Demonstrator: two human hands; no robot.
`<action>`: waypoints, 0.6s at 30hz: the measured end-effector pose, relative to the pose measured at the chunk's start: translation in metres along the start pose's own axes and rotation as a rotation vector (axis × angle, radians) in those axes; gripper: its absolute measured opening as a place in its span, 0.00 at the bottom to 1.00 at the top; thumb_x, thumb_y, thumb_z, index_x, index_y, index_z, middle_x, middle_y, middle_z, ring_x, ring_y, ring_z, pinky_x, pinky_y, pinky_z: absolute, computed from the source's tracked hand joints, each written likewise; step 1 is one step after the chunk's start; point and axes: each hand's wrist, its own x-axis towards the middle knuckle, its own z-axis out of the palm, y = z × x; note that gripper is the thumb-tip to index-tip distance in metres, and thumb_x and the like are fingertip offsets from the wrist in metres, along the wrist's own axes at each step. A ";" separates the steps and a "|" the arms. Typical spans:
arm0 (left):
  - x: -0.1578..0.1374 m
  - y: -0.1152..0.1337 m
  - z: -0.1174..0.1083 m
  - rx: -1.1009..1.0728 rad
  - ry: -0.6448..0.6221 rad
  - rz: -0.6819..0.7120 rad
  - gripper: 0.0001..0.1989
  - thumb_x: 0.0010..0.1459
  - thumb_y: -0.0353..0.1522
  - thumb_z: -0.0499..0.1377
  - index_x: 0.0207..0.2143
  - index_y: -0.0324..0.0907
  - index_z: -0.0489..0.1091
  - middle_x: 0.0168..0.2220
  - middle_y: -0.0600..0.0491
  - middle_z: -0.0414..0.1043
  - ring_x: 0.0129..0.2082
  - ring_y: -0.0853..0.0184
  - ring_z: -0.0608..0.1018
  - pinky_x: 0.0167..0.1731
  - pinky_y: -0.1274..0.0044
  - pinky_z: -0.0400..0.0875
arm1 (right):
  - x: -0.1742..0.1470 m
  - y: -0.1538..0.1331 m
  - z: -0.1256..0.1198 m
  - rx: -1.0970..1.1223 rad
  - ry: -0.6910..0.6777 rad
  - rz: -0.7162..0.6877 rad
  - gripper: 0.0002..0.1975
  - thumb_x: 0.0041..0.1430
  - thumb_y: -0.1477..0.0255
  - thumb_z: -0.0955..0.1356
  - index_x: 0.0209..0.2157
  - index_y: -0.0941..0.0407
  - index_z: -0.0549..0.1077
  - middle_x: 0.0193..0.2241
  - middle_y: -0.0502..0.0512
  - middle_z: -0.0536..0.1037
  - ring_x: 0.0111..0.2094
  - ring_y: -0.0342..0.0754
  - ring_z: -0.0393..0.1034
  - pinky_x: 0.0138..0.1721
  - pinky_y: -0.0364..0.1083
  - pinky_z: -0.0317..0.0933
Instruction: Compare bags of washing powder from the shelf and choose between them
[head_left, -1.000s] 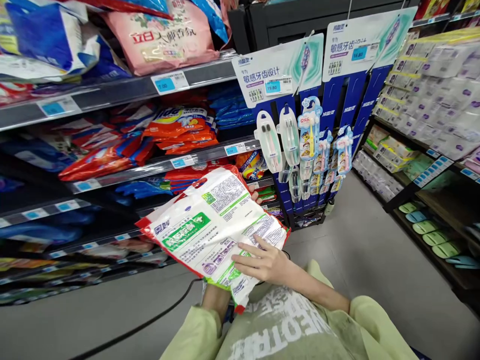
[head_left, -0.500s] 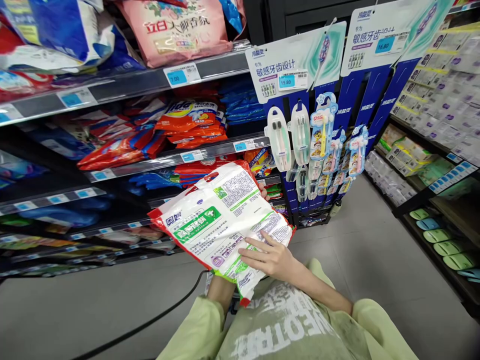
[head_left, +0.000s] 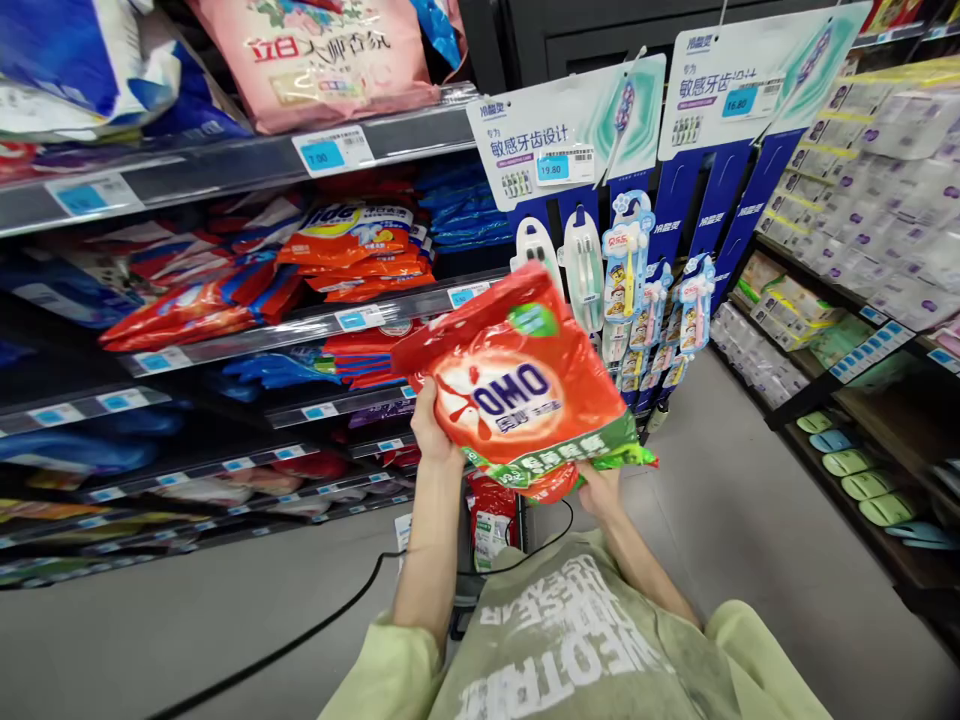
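Left hand grips the red bag at its eight-o'clock edge, right hand at four. Held mid-view, the bag overlaps toothbrushes towards one; shelves stand at nine, open floor at four.

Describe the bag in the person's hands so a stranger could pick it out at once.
Find the blue toothbrush rack beside the shelves. Before its lower left part, the left hand and right hand hold a red bag. Unlike the orange-red packets lying shelved, it is held up, showing large OMO lettering and a green lower band.
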 end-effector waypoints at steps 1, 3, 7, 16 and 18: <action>-0.002 0.004 0.004 0.029 -0.016 0.045 0.24 0.52 0.51 0.70 0.42 0.42 0.81 0.45 0.49 0.84 0.55 0.54 0.82 0.57 0.68 0.77 | 0.001 0.003 0.000 0.046 0.051 0.035 0.34 0.41 0.54 0.82 0.49 0.52 0.77 0.44 0.56 0.86 0.48 0.59 0.82 0.53 0.58 0.77; -0.006 0.010 0.013 0.102 -0.026 0.128 0.25 0.48 0.48 0.74 0.42 0.41 0.80 0.45 0.47 0.84 0.53 0.53 0.83 0.56 0.66 0.78 | 0.003 0.006 0.002 0.140 0.129 0.104 0.34 0.41 0.57 0.82 0.50 0.51 0.76 0.46 0.55 0.86 0.49 0.56 0.81 0.54 0.57 0.76; -0.007 0.010 0.027 0.178 -0.009 0.197 0.24 0.47 0.47 0.76 0.38 0.39 0.80 0.41 0.46 0.84 0.47 0.53 0.85 0.52 0.67 0.80 | 0.006 0.004 0.004 0.213 0.195 0.175 0.37 0.41 0.62 0.83 0.54 0.51 0.74 0.52 0.55 0.84 0.52 0.55 0.80 0.56 0.57 0.75; -0.007 0.003 0.026 0.202 -0.031 0.231 0.22 0.50 0.47 0.75 0.37 0.39 0.81 0.39 0.48 0.83 0.43 0.58 0.86 0.51 0.68 0.80 | 0.006 0.005 -0.008 0.184 0.193 0.182 0.36 0.41 0.61 0.83 0.53 0.50 0.74 0.52 0.54 0.84 0.51 0.54 0.80 0.55 0.56 0.76; -0.008 -0.001 0.024 0.201 -0.003 0.221 0.22 0.50 0.46 0.75 0.37 0.39 0.81 0.39 0.48 0.84 0.42 0.58 0.86 0.50 0.68 0.81 | 0.009 0.002 -0.012 0.203 0.186 0.203 0.35 0.41 0.62 0.83 0.52 0.50 0.75 0.52 0.53 0.84 0.51 0.54 0.80 0.54 0.55 0.77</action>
